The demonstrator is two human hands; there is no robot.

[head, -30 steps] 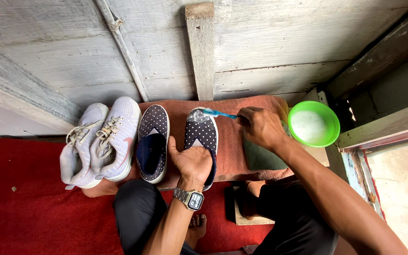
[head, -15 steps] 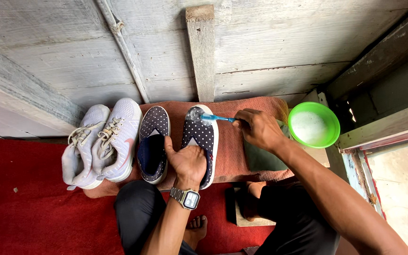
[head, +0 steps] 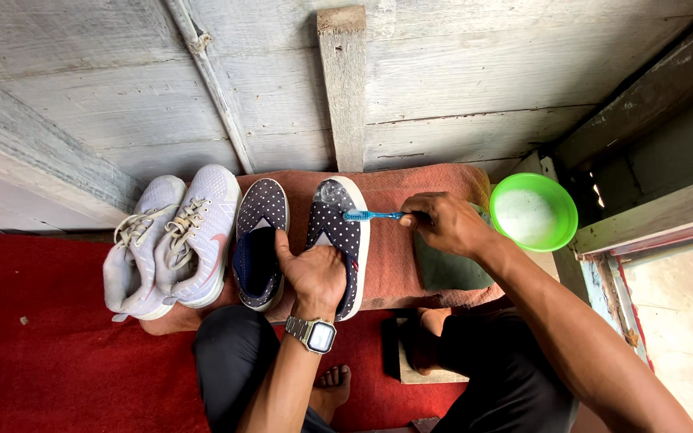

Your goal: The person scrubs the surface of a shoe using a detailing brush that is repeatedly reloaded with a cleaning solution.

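Rust-coloured towel (head: 395, 256) on red floor (head: 50, 361); bearing 2 pale sneakers (head: 174, 240) at left edge; 2 dotted slip-ons (head: 262, 212) at centre.

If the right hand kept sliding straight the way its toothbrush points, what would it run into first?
Probably the dotted shoe under the left hand: the right hand aims its blue toothbrush leftward, bristles already at that shoe's white rim.
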